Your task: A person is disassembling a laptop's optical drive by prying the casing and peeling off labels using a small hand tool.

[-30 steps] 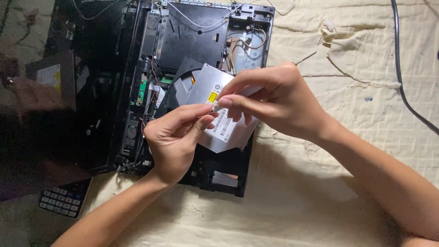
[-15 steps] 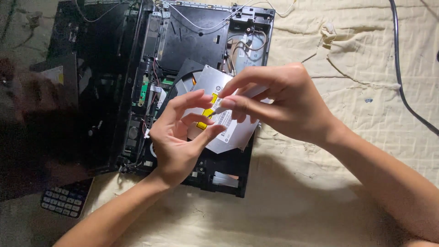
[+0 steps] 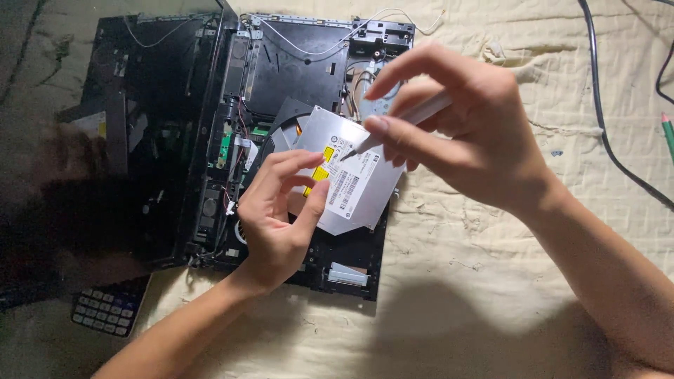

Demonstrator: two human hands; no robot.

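An opened black laptop base [image 3: 295, 77] lies on a cream quilted cloth, its insides and wires bared. A silver optical drive [image 3: 351, 182] with yellow and white labels rests tilted on top of it. My left hand [image 3: 277, 210] grips the drive's lower left edge between thumb and fingers. My right hand [image 3: 456, 133] holds a white-handled screwdriver [image 3: 414, 116] like a pen, its dark tip touching the drive's top near the yellow label.
The laptop's dark screen [image 3: 105, 161] lies folded flat to the left. A grey calculator [image 3: 105, 312] lies at the lower left. A black cable [image 3: 611, 133] runs down the cloth at the right, with a green pencil [image 3: 667, 137] at the edge.
My hands have come apart: the left now pinches the drive's edge, and the right has lifted and set the screwdriver tip on the drive. The camera view has shifted a little.
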